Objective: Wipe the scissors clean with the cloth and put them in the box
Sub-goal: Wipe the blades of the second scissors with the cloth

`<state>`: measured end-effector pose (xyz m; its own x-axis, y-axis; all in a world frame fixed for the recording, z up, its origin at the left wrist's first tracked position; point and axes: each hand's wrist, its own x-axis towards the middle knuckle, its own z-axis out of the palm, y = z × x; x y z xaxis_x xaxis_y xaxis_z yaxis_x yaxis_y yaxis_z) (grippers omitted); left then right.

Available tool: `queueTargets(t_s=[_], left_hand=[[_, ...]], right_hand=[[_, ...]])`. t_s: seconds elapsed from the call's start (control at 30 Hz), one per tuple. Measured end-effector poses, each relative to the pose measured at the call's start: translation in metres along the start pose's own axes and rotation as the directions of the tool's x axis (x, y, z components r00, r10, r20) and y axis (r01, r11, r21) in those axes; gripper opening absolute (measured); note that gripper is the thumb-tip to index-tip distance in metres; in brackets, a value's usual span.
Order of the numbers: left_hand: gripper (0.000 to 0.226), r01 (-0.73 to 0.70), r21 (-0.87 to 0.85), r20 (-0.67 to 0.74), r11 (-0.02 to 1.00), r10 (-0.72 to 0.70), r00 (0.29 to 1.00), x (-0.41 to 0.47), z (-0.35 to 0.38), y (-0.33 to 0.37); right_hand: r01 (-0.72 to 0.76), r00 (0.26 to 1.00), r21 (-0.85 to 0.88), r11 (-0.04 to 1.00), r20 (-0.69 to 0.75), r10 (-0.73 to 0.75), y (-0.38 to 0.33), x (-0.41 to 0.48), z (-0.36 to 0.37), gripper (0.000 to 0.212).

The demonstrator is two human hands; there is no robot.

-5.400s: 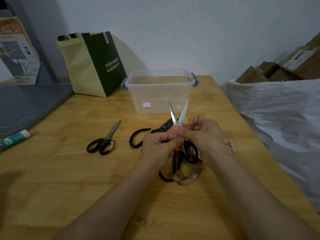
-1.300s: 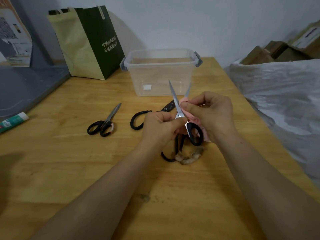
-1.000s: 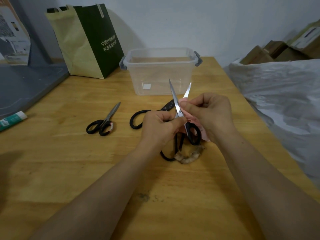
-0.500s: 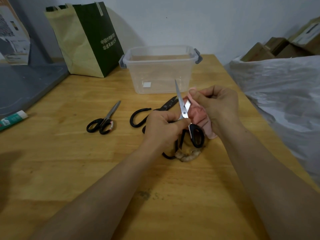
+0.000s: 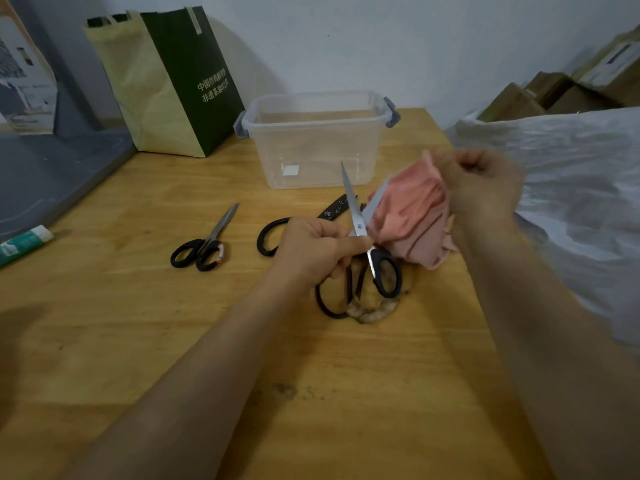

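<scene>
My left hand [image 5: 317, 252] grips a pair of black-handled scissors [image 5: 360, 223] at the pivot, with the blades spread and pointing up. My right hand [image 5: 481, 183] holds a pink cloth [image 5: 412, 216] bunched in its fist, up and to the right of the blades; the cloth hangs against the right blade. A clear plastic box [image 5: 317, 138] with grey latches stands open behind them. A smaller pair of scissors [image 5: 204, 242] lies shut on the table to the left. A large black pair [image 5: 332, 211] lies under my hands, mostly hidden.
A wooden table [image 5: 121, 323] carries everything. A green and yellow paper bag [image 5: 169, 81] stands at the back left, a glue stick [image 5: 24, 242] lies at the left edge. A brownish scrap [image 5: 375, 311] lies under the handles. White plastic sheeting [image 5: 575, 188] borders the right edge.
My right hand has pulled the pink cloth up and to the right along the right blade, so more cloth hangs loose. The left hand keeps its grip on the scissors.
</scene>
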<state>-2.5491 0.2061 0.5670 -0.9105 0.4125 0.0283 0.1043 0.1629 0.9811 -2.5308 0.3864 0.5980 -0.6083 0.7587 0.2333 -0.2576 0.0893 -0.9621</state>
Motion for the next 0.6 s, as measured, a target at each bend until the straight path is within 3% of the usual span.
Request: queueTargets(t_s=[0.07, 0.13, 0.23, 0.33, 0.47, 0.6], left_hand=[[0.03, 0.021, 0.019, 0.04, 1.0, -0.022, 0.999, 0.0, -0.01, 0.004], [0.024, 0.042, 0.07, 0.099, 0.997, -0.049, 0.994, 0.0, -0.018, 0.008], [0.021, 0.059, 0.171, 0.166, 0.984, -0.087, 0.982, -0.002, -0.025, 0.014], [0.02, 0.065, 0.202, 0.169, 0.977, -0.1, 0.981, -0.004, -0.029, 0.016], [0.019, 0.058, 0.165, 0.163, 0.985, -0.085, 0.983, -0.006, -0.03, 0.018], [0.03, 0.012, 0.112, 0.058, 0.994, -0.019, 0.998, -0.006, -0.03, 0.02]], right_hand=[[0.097, 0.995, 0.035, 0.995, -0.024, -0.096, -0.013, 0.004, -0.01, 0.014], [0.18, 0.98, 0.064, 0.982, 0.07, -0.184, -0.025, -0.001, -0.015, 0.014], [0.26, 0.893, -0.056, 0.964, 0.394, -0.218, -0.037, -0.016, -0.016, 0.016], [0.309, 0.744, -0.232, 0.922, 0.664, -0.083, -0.037, -0.029, -0.012, 0.021], [0.406, 0.67, -0.337, 0.849, 0.742, -0.026, -0.031, -0.03, -0.01, 0.025], [0.412, 0.679, -0.36, 0.837, 0.734, -0.019, -0.029, -0.027, -0.012, 0.026]])
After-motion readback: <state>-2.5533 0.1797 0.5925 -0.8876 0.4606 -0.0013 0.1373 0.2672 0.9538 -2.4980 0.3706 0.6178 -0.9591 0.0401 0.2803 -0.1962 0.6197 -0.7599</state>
